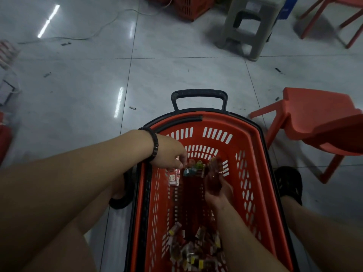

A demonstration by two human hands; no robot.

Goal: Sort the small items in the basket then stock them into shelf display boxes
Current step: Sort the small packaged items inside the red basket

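A red plastic shopping basket (247,173) with a black handle stands on the floor between my legs. Both my hands are inside it. My left hand (170,154), with a dark bead bracelet at the wrist, pinches small packets at the far end, next to red-and-white packets (173,177) and green and blue ones (193,167). My right hand (218,190) is cupped palm up and holds a bunch of dark reddish wrapped items (213,173). A pile of small wrapped packets (194,250) lies at the near end of the basket.
A red plastic stool (318,122) stands right of the basket, a grey stool (249,26) farther back, another red basket (188,6) at the top. A white cable (102,28) crosses the tiled floor. My right foot in a dark shoe (288,185) is beside the basket.
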